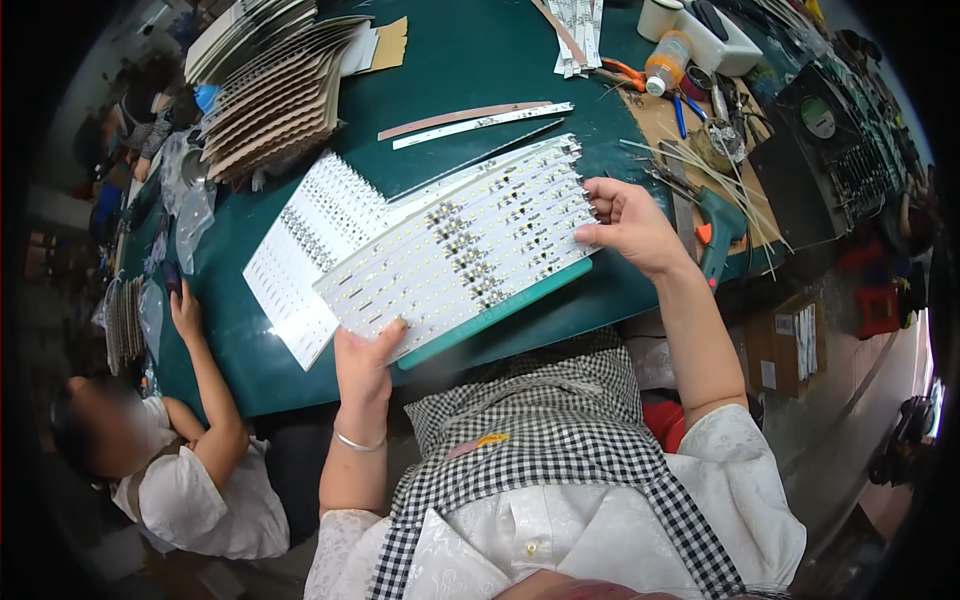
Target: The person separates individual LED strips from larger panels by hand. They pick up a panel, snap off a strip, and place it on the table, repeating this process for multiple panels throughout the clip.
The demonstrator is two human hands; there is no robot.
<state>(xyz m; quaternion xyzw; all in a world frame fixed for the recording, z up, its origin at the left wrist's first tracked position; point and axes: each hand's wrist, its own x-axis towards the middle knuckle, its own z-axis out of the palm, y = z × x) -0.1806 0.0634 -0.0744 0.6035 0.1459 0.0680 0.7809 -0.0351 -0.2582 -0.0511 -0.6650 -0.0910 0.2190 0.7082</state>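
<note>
Between my hands is a white LED circuit board panel [400, 275], tilted, with rows of small yellowish LEDs and bands of dark components. My left hand [365, 358] grips its lower left corner, thumb on top. At the right end, my right hand [632, 222] closes on the short edge with thumb and fingers. A green strip [500, 312] shows along the panel's near edge. Behind it, on the left, a second white LED panel [300, 250] lies on the table. Two narrow strips, one brownish [465, 120] and one white [485, 126], lie just beyond.
Stacked boards [275, 110] stand at the far left of the green table [440, 50]. On the right are a green glue gun [722, 235], orange-handled pliers [624, 73], an orange bottle [668, 62] and thin sticks. A co-worker [200, 480] sits at the left, one hand on a dark object.
</note>
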